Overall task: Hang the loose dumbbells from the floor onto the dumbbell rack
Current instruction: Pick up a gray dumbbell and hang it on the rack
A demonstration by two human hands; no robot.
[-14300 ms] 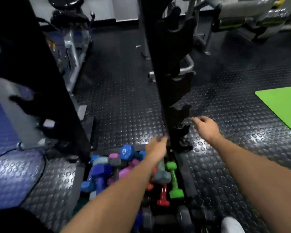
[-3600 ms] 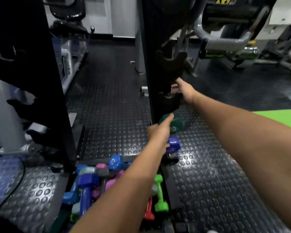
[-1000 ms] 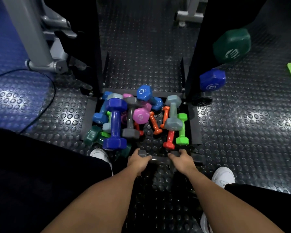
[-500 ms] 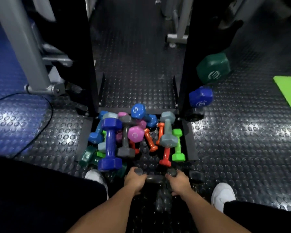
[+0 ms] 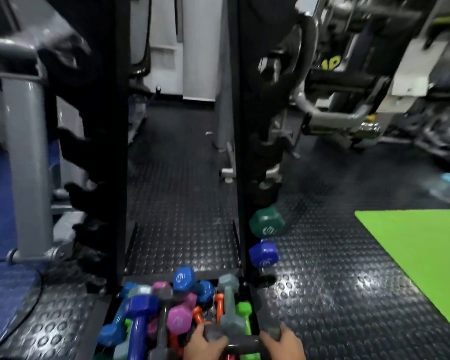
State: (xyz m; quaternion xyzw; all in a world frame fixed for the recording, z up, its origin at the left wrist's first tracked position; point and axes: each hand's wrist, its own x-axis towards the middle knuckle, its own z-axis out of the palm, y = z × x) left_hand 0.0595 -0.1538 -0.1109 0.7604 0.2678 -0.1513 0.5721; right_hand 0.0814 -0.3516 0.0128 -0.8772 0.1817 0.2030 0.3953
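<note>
Black studded rubber floor (image 5: 322, 294); green mat (image 5: 421, 258) right

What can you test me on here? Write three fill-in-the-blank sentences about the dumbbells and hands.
The left hand and right hand grip one ____ dumbbell.
On the rack, the green dumbbell hangs directly ____ the blue dumbbell.
The mat on the floor is ____.

Missing words: grey; above; green
</note>
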